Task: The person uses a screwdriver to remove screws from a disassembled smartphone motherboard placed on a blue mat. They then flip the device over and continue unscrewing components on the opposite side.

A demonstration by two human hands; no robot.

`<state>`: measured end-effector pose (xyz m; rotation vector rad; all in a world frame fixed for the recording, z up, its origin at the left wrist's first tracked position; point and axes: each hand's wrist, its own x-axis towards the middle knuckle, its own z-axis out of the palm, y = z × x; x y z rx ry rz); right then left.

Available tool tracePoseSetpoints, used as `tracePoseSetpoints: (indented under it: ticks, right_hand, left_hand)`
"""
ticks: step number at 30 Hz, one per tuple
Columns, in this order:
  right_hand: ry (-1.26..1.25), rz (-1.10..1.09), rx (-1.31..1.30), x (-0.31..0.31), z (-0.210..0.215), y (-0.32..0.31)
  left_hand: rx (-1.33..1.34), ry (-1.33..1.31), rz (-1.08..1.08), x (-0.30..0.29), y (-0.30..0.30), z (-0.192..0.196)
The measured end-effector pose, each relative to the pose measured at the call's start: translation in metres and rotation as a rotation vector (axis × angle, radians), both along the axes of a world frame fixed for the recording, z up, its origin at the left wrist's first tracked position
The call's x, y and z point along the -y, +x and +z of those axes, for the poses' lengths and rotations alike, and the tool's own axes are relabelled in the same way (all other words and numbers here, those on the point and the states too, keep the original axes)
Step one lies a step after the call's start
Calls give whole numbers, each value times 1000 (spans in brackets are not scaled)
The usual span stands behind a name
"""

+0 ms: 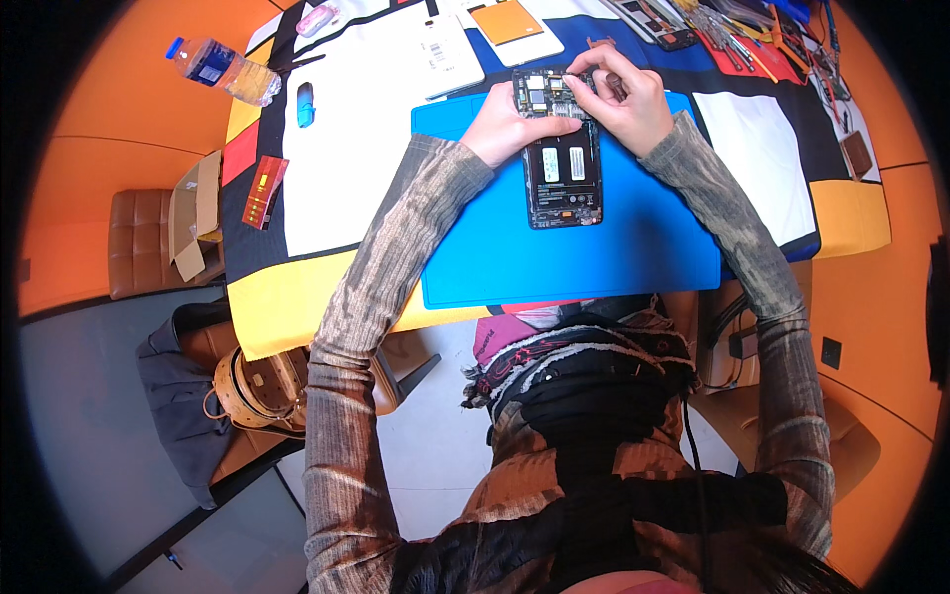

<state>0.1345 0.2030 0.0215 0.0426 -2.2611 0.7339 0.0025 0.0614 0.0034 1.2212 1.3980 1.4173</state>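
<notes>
An opened smartphone (562,173) lies on a blue mat (475,262), its circuit board showing at the far end and its black battery below. My left hand (503,127) is closed on the phone's left edge, its thumb stretched across the lower part of the board. At the far right corner of the board, my right hand (633,107) has thumb and index finger brought close together in a pinch. Whatever those fingertips hold, if anything, is too small to make out; the other fingers curl in shadow behind.
White phone panels (450,54) and an orange-backed piece (508,20) lie beyond the mat. Tweezers and screwdrivers (727,40) crowd the far right beside another opened phone (658,22). A water bottle (226,71) lies far left; a blue object (306,105) rests nearer.
</notes>
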Motion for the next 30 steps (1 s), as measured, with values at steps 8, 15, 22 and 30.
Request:
tracePoseSetpoints:
  ticks: [8, 15, 22, 30]
  right_hand:
    - [1, -4, -1, 0, 1, 0]
    - [-23, 9, 25, 1, 0, 0]
    - [-30, 5, 44, 0, -1, 0]
    - [-290, 38, 79, -6, -7, -2]
  left_hand:
    - [50, -2, -4, 0, 1, 1]
    - [174, 7, 16, 2, 1, 0]
    - [271, 32, 49, -2, -1, -5]
    - [268, -17, 73, 0, 0, 0]
